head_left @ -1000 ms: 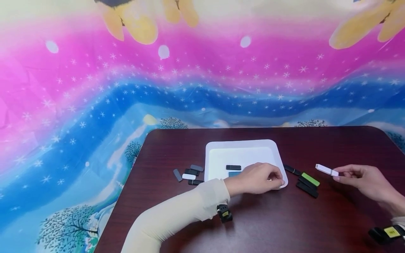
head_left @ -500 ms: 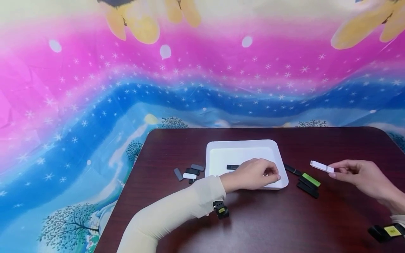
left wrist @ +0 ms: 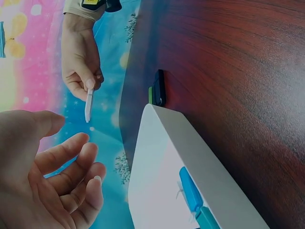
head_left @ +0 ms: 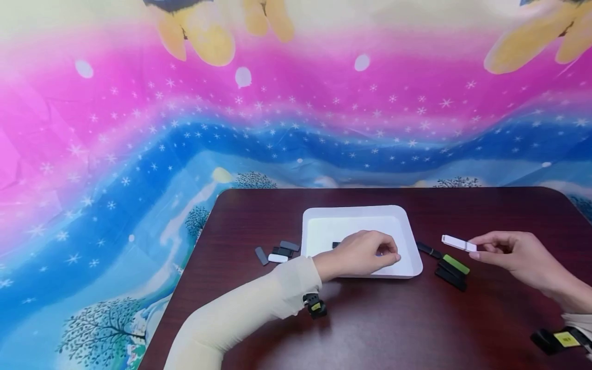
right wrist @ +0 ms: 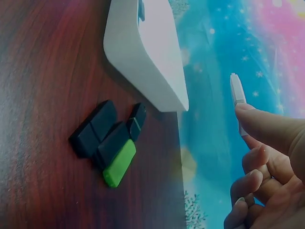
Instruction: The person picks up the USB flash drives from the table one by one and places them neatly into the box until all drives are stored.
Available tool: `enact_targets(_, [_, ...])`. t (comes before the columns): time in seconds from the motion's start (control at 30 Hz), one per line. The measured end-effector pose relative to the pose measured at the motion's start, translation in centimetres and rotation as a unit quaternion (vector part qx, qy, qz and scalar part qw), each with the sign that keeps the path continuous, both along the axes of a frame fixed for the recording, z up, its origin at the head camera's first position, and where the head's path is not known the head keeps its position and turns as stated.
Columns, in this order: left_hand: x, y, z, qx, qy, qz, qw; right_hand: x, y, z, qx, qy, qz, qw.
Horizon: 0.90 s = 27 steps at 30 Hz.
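And here's the right hand (head_left: 515,257), raised over the right part of the table (head_left: 416,324), thumb and forefinger pinching a white stick (head_left: 455,242) by its hand-side end. It should handle light and stiff, a hard-plastic piece by the look of it, smooth enough to twist in the fingertips, more likely to slip than to break. Best hold: the two flat faces, near the grey band, leaving the free end clear. That end points left, towards the tray's right edge. Thumb uppermost, other fingers folded loosely behind, neat pose!

Across to the left hand (head_left: 363,253), over the near part of the tray (head_left: 351,211): thumb and fingers apart, loosely curved, nothing seen in its grasp. Its forearm slants up from the lower left, back of the hand on show.

Off the tray's near right corner, a green stick (head_left: 457,264) lies against black sticks (head_left: 450,279). Inside the tray, by its wall, sits a blue stick (left wrist: 190,188). Beyond the table's far edge, it's all bright patterned cloth (head_left: 277,144).
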<state>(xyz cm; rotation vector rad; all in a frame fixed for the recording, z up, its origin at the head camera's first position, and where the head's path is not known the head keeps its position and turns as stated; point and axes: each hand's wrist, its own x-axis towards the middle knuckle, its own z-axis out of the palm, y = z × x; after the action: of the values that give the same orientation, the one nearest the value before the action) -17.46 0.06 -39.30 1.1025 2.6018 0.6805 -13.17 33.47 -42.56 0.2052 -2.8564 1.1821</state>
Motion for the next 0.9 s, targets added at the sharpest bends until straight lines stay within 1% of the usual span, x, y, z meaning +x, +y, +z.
enact_targets(0.17, [0.0,-0.7,0.2,0.006,0.0,0.008,0.9999,-0.1,-0.7,0.5,-0.007,0.015,0.003,0.9999])
enact_targets(0.4, [-0.2,-1.8,0.3,0.016,-0.011,0.023,0.9996,-0.8,-2.2,1.2,-0.037,0.025,0.032,0.9985])
enact_targets(0.6, [-0.4,-2.6,0.4,0.027,-0.024,0.029,0.9989,-1.0,-3.3,1.5,-0.035,0.042,0.048,0.9973])
enact_targets(0.73, [-0.6,-3.2,0.4,0.03,-0.029,0.036,0.9984,-1.2,-4.1,1.6,-0.036,0.039,0.054,0.9972])
enact_targets(0.9, [-0.9,-3.9,0.1,0.038,-0.038,0.05,0.9973,-1.6,-5.3,2.1,-0.032,0.029,0.063,0.9971])
